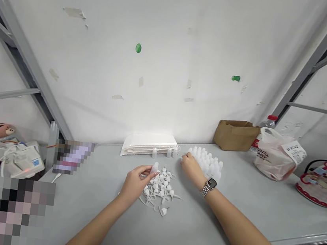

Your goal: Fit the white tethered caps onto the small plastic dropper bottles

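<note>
My left hand (138, 181) pinches a small translucent squeeze bottle (155, 167) upright between thumb and fingers. It is just above the left side of a loose pile of white needle-tip caps (160, 185) with ring straps. My right hand (191, 167), with a metal-band watch (209, 186) on the wrist, is at the left edge of a cluster of uncapped small bottles (213, 166). Its fingers are closed together, and whatever they grip is hidden. Several capped bottles (154, 152) stand behind the pile. One cap (163, 211) lies apart at the front.
Behind the bottles lies a stack of white paper or foam sheets (149, 141). At the right stand a cardboard box (236, 137), a plastic bag (275, 156) and a red-trimmed cloth bag (324, 184). Power strips with cables (29, 161) and a phone-like object (72, 159) are at the left.
</note>
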A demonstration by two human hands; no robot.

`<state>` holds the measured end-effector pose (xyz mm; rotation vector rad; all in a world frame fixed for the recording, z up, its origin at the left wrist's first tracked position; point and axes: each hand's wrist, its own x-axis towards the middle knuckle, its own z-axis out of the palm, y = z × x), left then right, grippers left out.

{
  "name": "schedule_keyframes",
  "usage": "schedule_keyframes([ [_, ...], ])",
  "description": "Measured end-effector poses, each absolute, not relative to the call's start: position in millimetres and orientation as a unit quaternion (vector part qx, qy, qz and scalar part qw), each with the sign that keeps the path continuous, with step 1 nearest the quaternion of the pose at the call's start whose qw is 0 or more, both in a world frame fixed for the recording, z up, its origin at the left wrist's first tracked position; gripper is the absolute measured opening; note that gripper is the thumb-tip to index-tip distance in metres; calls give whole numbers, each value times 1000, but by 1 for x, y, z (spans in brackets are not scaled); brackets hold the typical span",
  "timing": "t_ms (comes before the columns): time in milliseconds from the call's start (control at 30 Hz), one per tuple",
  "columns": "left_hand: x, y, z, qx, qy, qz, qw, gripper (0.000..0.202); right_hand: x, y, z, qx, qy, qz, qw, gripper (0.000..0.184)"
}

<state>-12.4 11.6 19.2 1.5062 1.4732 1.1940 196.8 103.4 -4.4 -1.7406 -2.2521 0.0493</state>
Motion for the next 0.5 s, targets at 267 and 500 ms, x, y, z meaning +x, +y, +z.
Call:
schedule_keyframes([
  [267,-11,10,20,590,572,453,346,35,201,105,-1,-618,-773,42,132,14],
  [500,-12,10,20,598,563,454,346,35,201,100,7,-616,-758,120,176,11],
])
